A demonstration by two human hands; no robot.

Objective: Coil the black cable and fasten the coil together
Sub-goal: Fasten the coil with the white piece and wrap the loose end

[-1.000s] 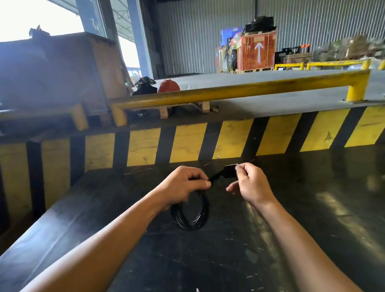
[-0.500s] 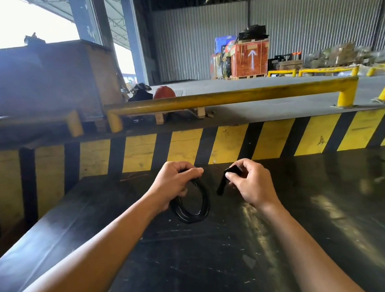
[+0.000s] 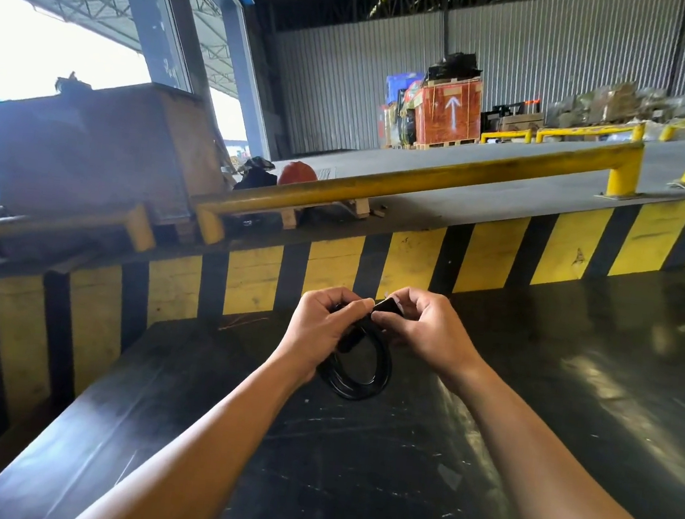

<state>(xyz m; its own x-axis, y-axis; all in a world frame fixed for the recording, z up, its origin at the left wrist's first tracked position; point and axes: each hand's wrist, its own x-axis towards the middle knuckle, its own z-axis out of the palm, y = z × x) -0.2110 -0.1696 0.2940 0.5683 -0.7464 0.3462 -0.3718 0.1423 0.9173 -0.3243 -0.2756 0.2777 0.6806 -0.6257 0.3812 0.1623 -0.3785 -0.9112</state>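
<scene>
The black cable is wound into a small round coil that hangs below my hands, just above the black table. My left hand is closed around the top of the coil. My right hand pinches a short flat black strap between thumb and fingers, right against my left thumb at the top of the coil. Whether the strap goes around the coil is hidden by my fingers.
A yellow-and-black striped wall rises behind the table, with a yellow rail above it. A wooden crate stands at the left. Pallets and boxes sit far back by the corrugated wall.
My right hand has brought the strap from a hand's width away to the top of the coil, next to my left thumb. Both hands have come together.
</scene>
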